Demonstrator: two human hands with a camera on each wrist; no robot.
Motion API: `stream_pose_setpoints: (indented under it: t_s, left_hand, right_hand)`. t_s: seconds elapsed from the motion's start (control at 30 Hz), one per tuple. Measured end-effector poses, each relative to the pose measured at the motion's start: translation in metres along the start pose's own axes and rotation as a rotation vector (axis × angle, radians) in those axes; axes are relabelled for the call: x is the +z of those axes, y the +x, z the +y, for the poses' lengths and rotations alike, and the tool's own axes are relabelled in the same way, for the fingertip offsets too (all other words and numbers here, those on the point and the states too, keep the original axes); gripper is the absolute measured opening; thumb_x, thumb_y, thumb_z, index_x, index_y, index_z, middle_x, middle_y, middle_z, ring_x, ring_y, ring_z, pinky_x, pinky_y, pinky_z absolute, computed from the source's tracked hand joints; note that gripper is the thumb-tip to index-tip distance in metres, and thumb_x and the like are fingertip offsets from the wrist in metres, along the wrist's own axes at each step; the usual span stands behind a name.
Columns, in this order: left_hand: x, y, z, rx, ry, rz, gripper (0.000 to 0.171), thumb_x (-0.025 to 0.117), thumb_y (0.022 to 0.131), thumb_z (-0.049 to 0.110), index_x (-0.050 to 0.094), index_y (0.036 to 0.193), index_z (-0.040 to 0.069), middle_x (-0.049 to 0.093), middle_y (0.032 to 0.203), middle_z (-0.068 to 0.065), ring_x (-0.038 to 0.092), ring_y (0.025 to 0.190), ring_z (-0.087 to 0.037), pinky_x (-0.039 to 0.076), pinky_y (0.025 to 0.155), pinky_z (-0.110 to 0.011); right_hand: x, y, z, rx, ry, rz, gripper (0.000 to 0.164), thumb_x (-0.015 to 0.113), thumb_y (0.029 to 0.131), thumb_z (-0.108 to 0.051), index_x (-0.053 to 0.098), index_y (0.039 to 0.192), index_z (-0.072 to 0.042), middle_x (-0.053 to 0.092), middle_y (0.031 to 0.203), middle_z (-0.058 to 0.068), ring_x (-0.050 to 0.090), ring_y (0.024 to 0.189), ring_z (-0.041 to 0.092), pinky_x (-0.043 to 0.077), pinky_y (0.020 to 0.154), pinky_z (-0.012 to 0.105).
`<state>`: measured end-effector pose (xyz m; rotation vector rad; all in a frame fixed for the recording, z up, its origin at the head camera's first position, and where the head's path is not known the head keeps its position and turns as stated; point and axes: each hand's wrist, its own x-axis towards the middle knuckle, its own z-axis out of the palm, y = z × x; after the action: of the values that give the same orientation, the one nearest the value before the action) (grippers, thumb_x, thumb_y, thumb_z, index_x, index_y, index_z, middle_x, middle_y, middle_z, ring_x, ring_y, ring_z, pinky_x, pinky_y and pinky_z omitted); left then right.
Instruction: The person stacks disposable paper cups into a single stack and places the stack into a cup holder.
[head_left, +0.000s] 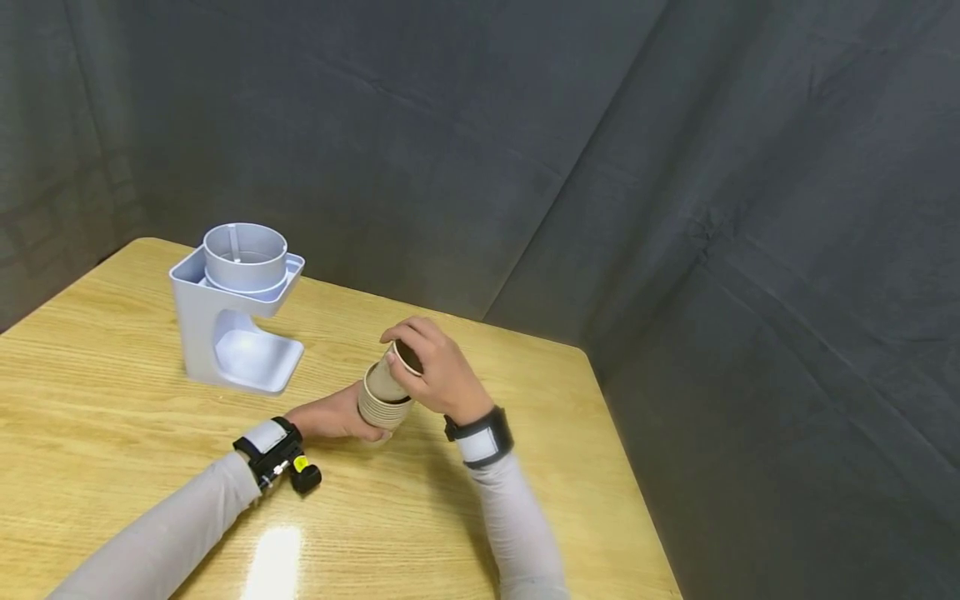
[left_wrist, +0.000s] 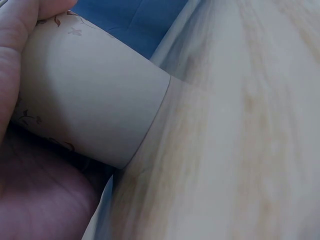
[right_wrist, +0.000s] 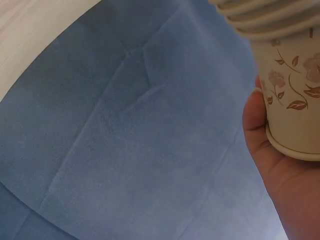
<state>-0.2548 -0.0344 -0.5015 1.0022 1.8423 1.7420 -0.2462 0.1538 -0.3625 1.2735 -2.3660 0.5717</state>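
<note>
A stack of paper cups (head_left: 384,413) is gripped low by my left hand (head_left: 341,414), just over the table. Its nested rims show in the head view, and brown flowers and leaves decorate the bottom cup (right_wrist: 292,107) in the right wrist view. My right hand (head_left: 444,373) holds a single paper cup (head_left: 386,382) near its rim, thumb on one side and fingers over the other. That cup leans, with its lower end in the mouth of the stack. Close up in the left wrist view, the palm and fingers wrap the pale cup wall (left_wrist: 95,95).
A pale plastic stand (head_left: 198,333) with a round open holder (head_left: 246,265) on top and a flat base stands left of the hands, toward the back. Wooden table (head_left: 540,417) extends to the right. Dark cloth (head_left: 450,150) hangs behind and at the right.
</note>
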Motion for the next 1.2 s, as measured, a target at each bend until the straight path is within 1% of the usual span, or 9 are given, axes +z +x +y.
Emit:
stream_pose_setpoints:
  t_s: [0.23, 0.4, 0.5, 0.6, 0.7, 0.8, 0.93, 1.03, 1.2]
  left_hand:
    - [0.001, 0.0, -0.001, -0.003, 0.0, -0.02, 0.065, 0.079, 0.084, 0.009, 0.041, 0.136, 0.0, 0.058, 0.122, -0.014, 0.058, 0.108, -0.03, 0.05, 0.096, -0.036]
    - [0.001, 0.0, -0.001, -0.001, 0.005, -0.028, 0.062, 0.079, 0.085, 0.009, 0.043, 0.135, 0.001, 0.058, 0.121, -0.014, 0.058, 0.107, -0.03, 0.05, 0.094, -0.037]
    - [0.001, 0.0, 0.0, -0.013, 0.01, -0.027, 0.064, 0.079, 0.085, 0.01, 0.042, 0.137, 0.0, 0.058, 0.121, -0.014, 0.058, 0.107, -0.029, 0.05, 0.095, -0.039]
    - [0.0, -0.001, 0.001, -0.02, 0.052, -0.028, 0.062, 0.078, 0.087, 0.013, 0.044, 0.136, -0.001, 0.059, 0.121, -0.013, 0.059, 0.107, -0.026, 0.05, 0.094, -0.036]
    - [-0.002, -0.004, 0.002, -0.028, 0.12, -0.028, 0.057, 0.077, 0.089, 0.017, 0.049, 0.136, 0.0, 0.059, 0.122, -0.011, 0.057, 0.105, -0.024, 0.049, 0.091, -0.029]
    - [-0.004, -0.006, 0.002, -0.034, 0.184, -0.028, 0.065, 0.075, 0.091, 0.022, 0.045, 0.143, 0.0, 0.053, 0.133, -0.013, 0.051, 0.112, -0.024, 0.046, 0.091, -0.024]
    - [-0.005, -0.007, 0.002, -0.042, 0.198, -0.035, 0.077, 0.075, 0.091, 0.024, 0.035, 0.152, 0.0, 0.042, 0.145, -0.015, 0.046, 0.122, -0.025, 0.044, 0.098, -0.024]
    - [-0.005, -0.007, 0.002, -0.04, 0.186, -0.038, 0.077, 0.076, 0.091, 0.024, 0.035, 0.152, 0.0, 0.043, 0.145, -0.016, 0.048, 0.12, -0.023, 0.045, 0.098, -0.024]
    - [-0.006, -0.005, 0.002, -0.01, 0.14, -0.039, 0.081, 0.076, 0.089, 0.019, 0.031, 0.153, 0.001, 0.048, 0.142, -0.016, 0.053, 0.116, -0.022, 0.049, 0.097, -0.026]
  right_hand:
    - [0.006, 0.0, -0.004, 0.002, 0.002, -0.039, 0.024, 0.055, 0.1, -0.024, 0.068, 0.113, -0.01, 0.067, 0.108, 0.004, 0.059, 0.104, 0.018, 0.051, 0.093, 0.029]
    - [0.01, 0.001, -0.008, 0.012, -0.018, -0.07, 0.025, 0.056, 0.1, -0.025, 0.069, 0.115, -0.009, 0.067, 0.11, 0.003, 0.058, 0.104, 0.018, 0.05, 0.093, 0.03]
    - [0.014, 0.001, -0.01, 0.041, -0.033, -0.097, 0.026, 0.059, 0.099, -0.027, 0.069, 0.115, -0.01, 0.066, 0.112, 0.001, 0.058, 0.106, 0.018, 0.049, 0.094, 0.03]
    - [0.021, 0.001, -0.014, 0.074, -0.071, -0.16, 0.028, 0.06, 0.098, -0.031, 0.07, 0.117, -0.013, 0.067, 0.115, 0.0, 0.058, 0.107, 0.016, 0.049, 0.094, 0.03]
    - [0.03, 0.0, -0.018, 0.091, -0.125, -0.248, 0.035, 0.059, 0.097, -0.038, 0.069, 0.121, -0.015, 0.067, 0.117, -0.001, 0.058, 0.104, 0.014, 0.049, 0.089, 0.026]
    - [0.036, -0.002, -0.021, 0.098, -0.157, -0.3, 0.04, 0.061, 0.094, -0.04, 0.068, 0.125, -0.016, 0.068, 0.119, 0.0, 0.058, 0.099, 0.013, 0.049, 0.082, 0.025]
    - [0.038, -0.005, -0.023, 0.116, -0.162, -0.305, 0.044, 0.065, 0.09, -0.038, 0.066, 0.128, -0.017, 0.068, 0.119, 0.001, 0.057, 0.096, 0.012, 0.049, 0.078, 0.024]
    - [0.038, -0.005, -0.023, 0.121, -0.171, -0.313, 0.045, 0.064, 0.089, -0.039, 0.066, 0.129, -0.018, 0.067, 0.12, 0.0, 0.057, 0.098, 0.011, 0.05, 0.078, 0.023]
    - [0.036, -0.003, -0.021, 0.122, -0.168, -0.334, 0.05, 0.065, 0.088, -0.043, 0.064, 0.132, -0.018, 0.066, 0.122, -0.001, 0.056, 0.1, 0.011, 0.049, 0.079, 0.024]
